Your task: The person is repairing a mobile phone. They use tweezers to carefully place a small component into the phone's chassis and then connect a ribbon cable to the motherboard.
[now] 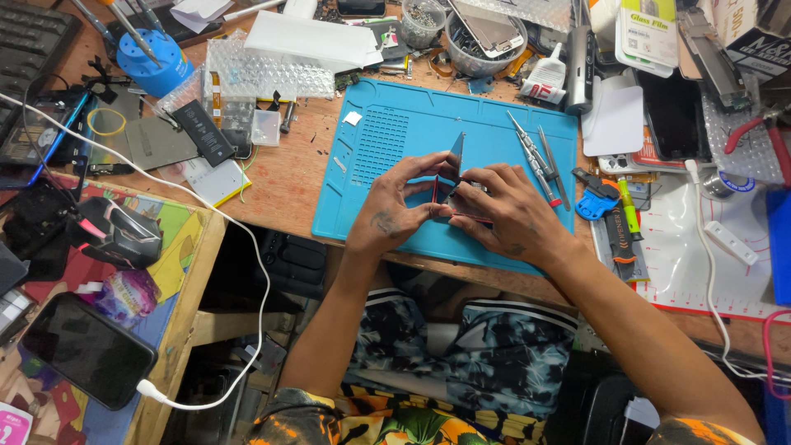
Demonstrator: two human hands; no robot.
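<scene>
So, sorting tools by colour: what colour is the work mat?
Blue mat, in the head view.

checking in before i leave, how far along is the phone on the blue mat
Done: the phone is already split open, one thin panel tilted up from the body. In hand: the left hand and right hand both grip it over the blue mat. Left: the screwdrivers lie beside it, and the phone is not yet closed.

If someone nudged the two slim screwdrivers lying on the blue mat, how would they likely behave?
The screwdrivers look round-shafted and thin, so they would probably roll, though the blue mat looks rubbery and may slow them. They seem light and stiff, easy to pinch. Both hands, left hand and right hand, are busy elsewhere.
</scene>
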